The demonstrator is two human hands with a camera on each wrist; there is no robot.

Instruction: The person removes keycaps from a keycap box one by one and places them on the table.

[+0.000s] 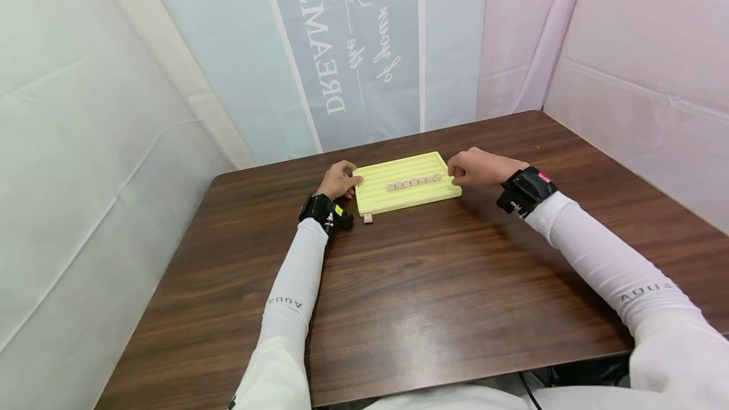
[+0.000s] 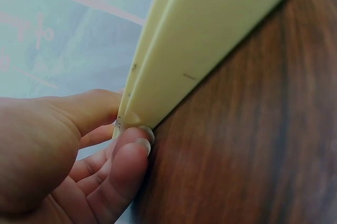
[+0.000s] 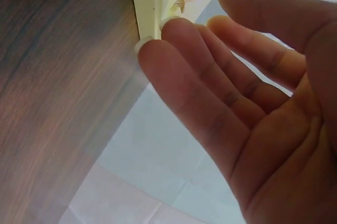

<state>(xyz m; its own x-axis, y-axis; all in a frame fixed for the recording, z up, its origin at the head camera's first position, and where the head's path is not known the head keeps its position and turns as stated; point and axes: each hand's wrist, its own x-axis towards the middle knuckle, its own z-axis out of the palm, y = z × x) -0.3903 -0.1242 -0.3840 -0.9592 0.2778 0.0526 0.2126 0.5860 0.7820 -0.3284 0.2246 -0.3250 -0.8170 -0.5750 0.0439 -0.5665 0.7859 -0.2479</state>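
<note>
A pale yellow tray [image 1: 407, 202] with long grooves lies on the table. My left hand [image 1: 338, 180] pinches its left end, thumb over the rim and fingertips against the outer wall [image 2: 195, 29]. At the other end, my right hand [image 1: 478, 166] has its fingers fairly straight, with the fingertips right at the tray's corner [image 3: 150, 11] and the thumb held apart. Several small light wooden blocks [image 1: 414, 182] stand in a row along one groove. One more wooden block [image 1: 367, 218] sits on the table just off the tray's near left corner.
The dark wood-grain table [image 1: 398, 296] stretches around the tray on all sides. Behind it hangs a pale cloth [image 1: 370, 49] with mirrored lettering. White sheets [image 1: 655, 68] close off the sides. A black cable [image 1: 529, 391] hangs at the near edge.
</note>
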